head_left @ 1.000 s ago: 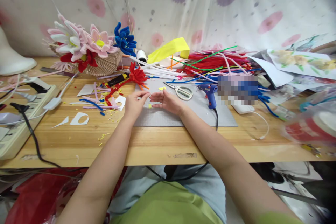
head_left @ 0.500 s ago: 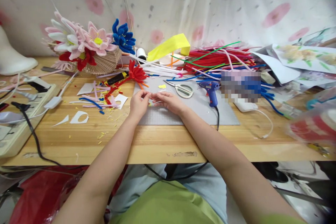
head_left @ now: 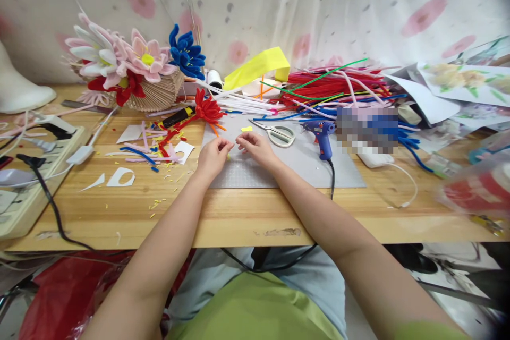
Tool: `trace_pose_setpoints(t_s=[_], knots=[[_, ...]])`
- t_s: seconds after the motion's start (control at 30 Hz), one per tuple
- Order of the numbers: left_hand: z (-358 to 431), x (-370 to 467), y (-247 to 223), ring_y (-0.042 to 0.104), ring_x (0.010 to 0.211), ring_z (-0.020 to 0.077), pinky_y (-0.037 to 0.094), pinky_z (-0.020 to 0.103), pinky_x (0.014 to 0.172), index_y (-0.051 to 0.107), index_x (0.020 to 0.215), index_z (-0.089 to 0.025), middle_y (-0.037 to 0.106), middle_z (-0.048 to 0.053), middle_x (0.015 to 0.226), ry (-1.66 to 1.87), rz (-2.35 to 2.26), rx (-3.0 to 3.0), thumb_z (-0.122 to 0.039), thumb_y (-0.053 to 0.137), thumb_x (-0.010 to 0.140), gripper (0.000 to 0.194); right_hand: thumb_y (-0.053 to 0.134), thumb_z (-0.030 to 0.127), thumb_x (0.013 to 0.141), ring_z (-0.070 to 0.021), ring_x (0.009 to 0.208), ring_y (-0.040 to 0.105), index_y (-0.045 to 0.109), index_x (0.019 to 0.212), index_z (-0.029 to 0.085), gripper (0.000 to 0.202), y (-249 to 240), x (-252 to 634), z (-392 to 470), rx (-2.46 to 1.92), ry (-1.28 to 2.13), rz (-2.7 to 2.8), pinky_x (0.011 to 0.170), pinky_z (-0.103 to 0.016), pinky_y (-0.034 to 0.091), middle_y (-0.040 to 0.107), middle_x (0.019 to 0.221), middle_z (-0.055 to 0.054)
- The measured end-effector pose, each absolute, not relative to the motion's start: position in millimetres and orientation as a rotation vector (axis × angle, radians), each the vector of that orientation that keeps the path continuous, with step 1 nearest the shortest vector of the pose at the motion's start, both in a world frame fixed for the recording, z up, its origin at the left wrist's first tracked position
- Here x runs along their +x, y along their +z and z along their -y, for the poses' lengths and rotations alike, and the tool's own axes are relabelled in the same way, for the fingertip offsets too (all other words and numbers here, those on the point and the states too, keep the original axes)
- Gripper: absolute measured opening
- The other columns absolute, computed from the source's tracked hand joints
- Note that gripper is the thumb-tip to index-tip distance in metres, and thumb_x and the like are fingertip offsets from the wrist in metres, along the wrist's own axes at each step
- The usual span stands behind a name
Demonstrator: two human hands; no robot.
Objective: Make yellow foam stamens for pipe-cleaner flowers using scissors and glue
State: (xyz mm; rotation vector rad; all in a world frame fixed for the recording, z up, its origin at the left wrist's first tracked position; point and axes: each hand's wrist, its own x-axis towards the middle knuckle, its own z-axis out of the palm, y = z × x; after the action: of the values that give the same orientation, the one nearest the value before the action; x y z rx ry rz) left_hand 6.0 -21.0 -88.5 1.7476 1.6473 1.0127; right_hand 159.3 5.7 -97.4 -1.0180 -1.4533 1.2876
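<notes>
Over the left part of the grey cutting mat (head_left: pixel 258 175), my left hand (head_left: pixel 214 158) is closed in a pinch, its fingertips pointing right. What it holds, if anything, is too small to name. Facing it across a small gap, my right hand (head_left: pixel 255 147) also pinches, with nothing I can make out between the fingers. A bit of yellow shows just under the left fingers. A small yellow piece (head_left: pixel 247 129) lies on the mat beyond the hands. Scissors with pale handles (head_left: pixel 281 135) rest just past my right hand, and a blue glue gun (head_left: pixel 323 141) lies farther right.
Pipe-cleaner flowers (head_left: pixel 145 58) and a red flower (head_left: pixel 207 108) stand at the back left. Bundled pipe cleaners (head_left: pixel 338 87) fill the back. Paper scraps (head_left: pixel 121 177) and trimmings lie left, beside a power strip (head_left: pixel 40 191). A black cord (head_left: pixel 332 180) runs off the glue gun.
My hands have drawn slightly apart, opening a small gap between the fingertips. My right hand's fingers have curled in more. The things on the table stay in place.
</notes>
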Motion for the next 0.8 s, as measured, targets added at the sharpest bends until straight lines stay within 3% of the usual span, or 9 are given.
trace_pose_setpoints(t_s=[0.2, 0.47, 0.63, 0.8], knots=[[23, 10, -87, 0.055, 0.062, 0.0146, 0.039, 0.028, 0.062, 0.065, 0.072, -0.019, 0.065, 0.002, 0.068, 1.004, -1.68, 1.778, -0.036, 0.061, 0.075, 0.017, 0.063, 0.029, 0.071, -0.0106, 0.064, 0.05, 0.058, 0.067, 0.019, 0.011, -98, 155, -2, -1.104, 1.064, 1.619, 0.063, -0.025, 0.043, 0.057, 0.065, 0.002], [20, 13, -90, 0.055, 0.058, 0.0106, 0.048, 0.025, 0.055, 0.067, 0.077, -0.014, 0.067, 0.003, 0.071, 1.22, -1.36, 1.254, -0.037, 0.069, 0.065, 0.026, 0.066, 0.04, 0.069, -0.0084, 0.057, 0.05, 0.05, 0.068, 0.018, 0.027, -96, 162, -5, -1.136, 1.437, 1.276, 0.047, -0.02, 0.042, 0.053, 0.061, 0.004], [26, 20, -80, 0.055, 0.063, 0.0108, 0.051, 0.026, 0.054, 0.066, 0.077, -0.012, 0.065, 0.003, 0.072, 1.219, -1.203, 1.05, -0.039, 0.077, 0.054, 0.037, 0.064, 0.04, 0.074, -0.0062, 0.046, 0.046, 0.047, 0.068, 0.019, 0.028, -96, 161, -3, -1.166, 1.43, 1.389, 0.045, -0.02, 0.038, 0.053, 0.055, 0.005], [26, 20, -80, 0.053, 0.058, 0.0091, 0.05, 0.025, 0.052, 0.062, 0.069, -0.012, 0.059, -0.001, 0.063, 1.221, -1.195, 0.966, -0.038, 0.083, 0.042, 0.043, 0.062, 0.038, 0.075, -0.0056, 0.048, 0.045, 0.045, 0.068, 0.019, 0.026, -96, 157, 1, -1.106, 1.414, 1.491, 0.047, -0.02, 0.037, 0.054, 0.059, 0.005]])
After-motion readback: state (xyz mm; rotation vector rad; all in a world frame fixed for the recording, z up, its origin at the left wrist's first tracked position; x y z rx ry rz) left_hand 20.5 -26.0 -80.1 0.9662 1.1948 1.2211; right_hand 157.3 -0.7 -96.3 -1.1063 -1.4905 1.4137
